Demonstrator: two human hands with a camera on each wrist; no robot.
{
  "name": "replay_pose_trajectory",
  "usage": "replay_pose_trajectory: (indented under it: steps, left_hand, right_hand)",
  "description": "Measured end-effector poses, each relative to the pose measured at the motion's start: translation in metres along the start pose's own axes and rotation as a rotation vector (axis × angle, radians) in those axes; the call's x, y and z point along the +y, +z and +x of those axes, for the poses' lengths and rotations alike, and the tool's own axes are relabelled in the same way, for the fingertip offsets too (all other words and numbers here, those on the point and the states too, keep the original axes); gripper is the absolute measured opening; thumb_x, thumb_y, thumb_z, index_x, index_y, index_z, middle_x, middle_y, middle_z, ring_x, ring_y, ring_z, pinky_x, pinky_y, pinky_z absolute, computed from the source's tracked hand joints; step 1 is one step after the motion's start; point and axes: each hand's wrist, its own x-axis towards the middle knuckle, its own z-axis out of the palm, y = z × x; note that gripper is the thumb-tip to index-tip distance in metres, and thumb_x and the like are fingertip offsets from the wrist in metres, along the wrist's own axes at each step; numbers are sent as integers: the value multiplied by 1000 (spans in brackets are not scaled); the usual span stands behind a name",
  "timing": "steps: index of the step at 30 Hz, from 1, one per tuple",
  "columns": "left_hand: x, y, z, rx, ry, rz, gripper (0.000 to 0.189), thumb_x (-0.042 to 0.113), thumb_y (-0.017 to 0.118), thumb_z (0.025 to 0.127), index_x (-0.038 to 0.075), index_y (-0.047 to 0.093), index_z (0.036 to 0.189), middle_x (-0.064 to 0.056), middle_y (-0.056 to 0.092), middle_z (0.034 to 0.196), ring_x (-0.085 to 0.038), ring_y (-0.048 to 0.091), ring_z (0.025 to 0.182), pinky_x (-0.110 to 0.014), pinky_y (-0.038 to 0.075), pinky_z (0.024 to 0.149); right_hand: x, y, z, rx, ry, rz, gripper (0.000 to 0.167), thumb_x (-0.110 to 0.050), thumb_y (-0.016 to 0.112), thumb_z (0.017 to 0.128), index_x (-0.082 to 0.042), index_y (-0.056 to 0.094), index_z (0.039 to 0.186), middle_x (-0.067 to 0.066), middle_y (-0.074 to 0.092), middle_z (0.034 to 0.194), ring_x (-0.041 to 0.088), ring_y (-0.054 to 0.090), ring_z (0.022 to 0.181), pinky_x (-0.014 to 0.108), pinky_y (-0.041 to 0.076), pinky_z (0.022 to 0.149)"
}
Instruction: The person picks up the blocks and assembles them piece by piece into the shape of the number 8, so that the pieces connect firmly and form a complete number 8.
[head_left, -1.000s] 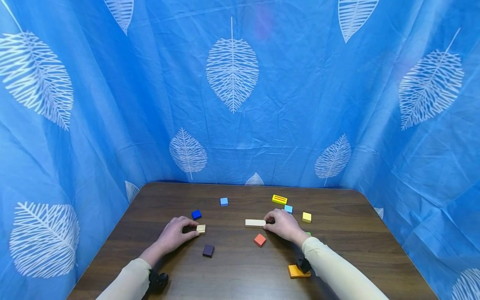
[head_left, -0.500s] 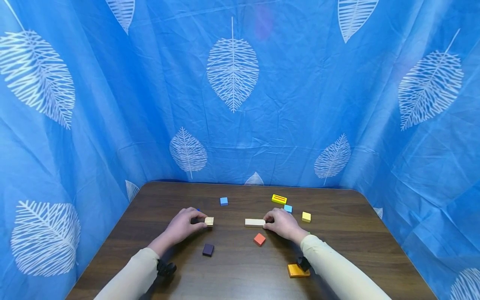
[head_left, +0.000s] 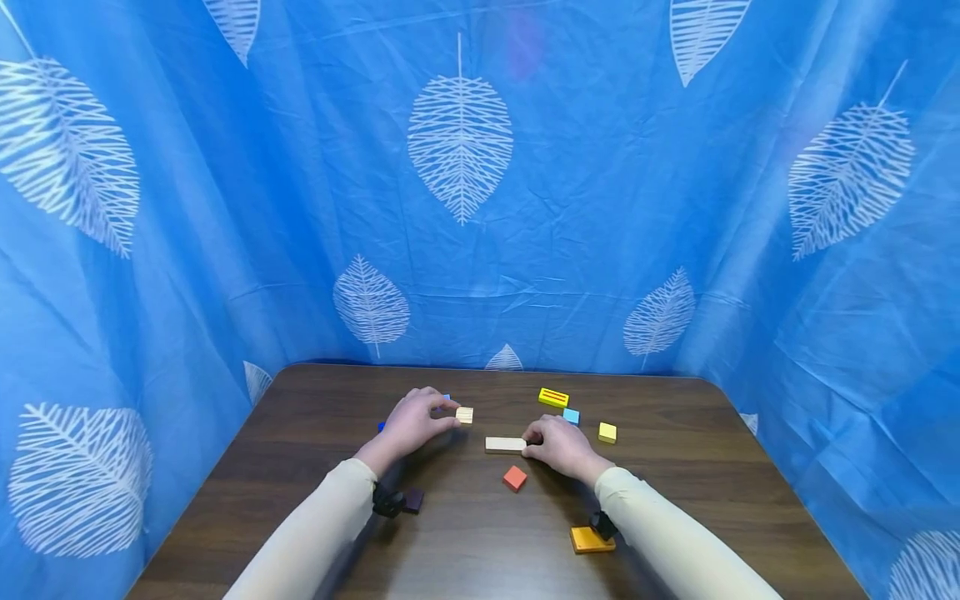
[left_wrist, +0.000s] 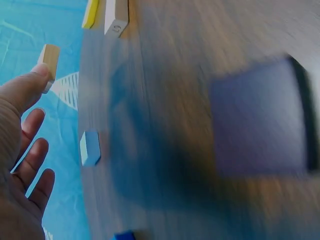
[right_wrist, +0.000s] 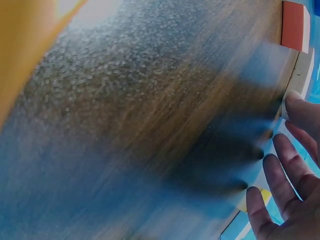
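My left hand [head_left: 412, 422] pinches a small striped wooden block [head_left: 464, 415] at its fingertips, raised above the table. In the left wrist view, the thumb presses this block [left_wrist: 50, 59] while the other fingers spread loosely below. My right hand [head_left: 561, 447] holds the right end of a long, pale wooden block [head_left: 505, 445] that lies on the table. From the right wrist, the thumb shows against that pale block [right_wrist: 300, 75]. A red block [head_left: 514, 478] lies just in front of it. The left hand's block is beyond the pale block and to its left.
A dark block [head_left: 413, 501] lies beside the left wrist. Two blue blocks are partly hidden behind the left hand. Farther right are a striped yellow block [head_left: 553, 397], a light blue block [head_left: 572, 416] and a plain yellow block [head_left: 607, 432]. An orange block [head_left: 590, 540] lies beneath the right wrist.
My left hand has carried the small wooden block right and farther from me, and now partly covers both blue blocks. The right hand and the long pale block have stayed in place.
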Motion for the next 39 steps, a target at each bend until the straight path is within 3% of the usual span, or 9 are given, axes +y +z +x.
replay_pose_trajectory:
  steps: [7, 16, 23, 39]
  left_hand:
    - [3, 19, 15, -33, -31, 2, 30, 39, 79, 90, 20, 79, 114, 3, 69, 104, -23, 59, 104, -45, 47, 93]
    - [-1, 36, 18, -97, -42, 23, 26, 35, 79, 91, 17, 80, 110, 3, 74, 103, -23, 65, 105, -46, 49, 95]
    - [1, 40, 16, -129, -47, 78, 24, 34, 79, 90, 18, 80, 108, 4, 74, 100, -24, 62, 102, -47, 48, 92]
    - [4, 43, 18, -144, -62, 74, 26, 35, 79, 90, 18, 80, 110, 4, 73, 101, -22, 61, 100, -46, 48, 90]
  right_hand:
    - [-4, 1, 3, -6, -5, -5, 11, -22, 84, 86, -17, 77, 93, -8, 59, 85, 12, 54, 80, 37, 49, 78]
    - [-4, 1, 3, -4, -12, 10, 12, -21, 83, 86, -15, 77, 94, -7, 60, 86, 13, 54, 82, 38, 49, 80]
    - [-4, -1, 1, 2, -9, 6, 12, -20, 84, 86, -15, 77, 94, -6, 60, 86, 13, 55, 81, 38, 50, 79]
    - [-1, 0, -1, -7, 7, 13, 11, -20, 83, 87, -15, 77, 96, -6, 60, 87, 14, 54, 82, 38, 49, 79]
